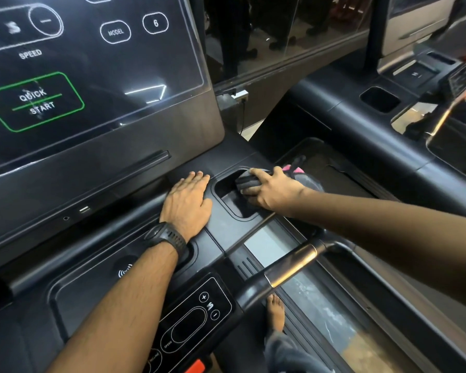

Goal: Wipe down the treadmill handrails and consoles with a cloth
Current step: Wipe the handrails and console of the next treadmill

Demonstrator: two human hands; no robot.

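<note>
Landmark: the rounded-rectangle recess (226,196) moulded into the matt black plastic console (151,184).

Materials and shapes: the cloth (246,181) is soft, bunched grey fabric with a pink patch at one end. The screen (105,63), beyond and to the left of the recess, is glossy glass bearing outlined buttons (QUICK START framed in green). The handrail (288,267), nearer the person than the recess, is a dark tube with a metallic band. A glossy control pad (197,316) lies nearer still.

Count: two hands, one cloth, one recess, one handrail, one black watch (167,236) on the left wrist, one bare foot (276,310) below the handrail.

Cloth position: its grey end sits inside the recess at the far right corner. Its long axis runs from there out over the right rim, with the pink end pointing away from the recess.

Grip: the right hand (272,192) has its grip curled over the cloth, pressing it into the recess. The left hand (187,201) lies just left of the recess, its grip spread flat on the console, fingers straight, holding nothing.
</note>
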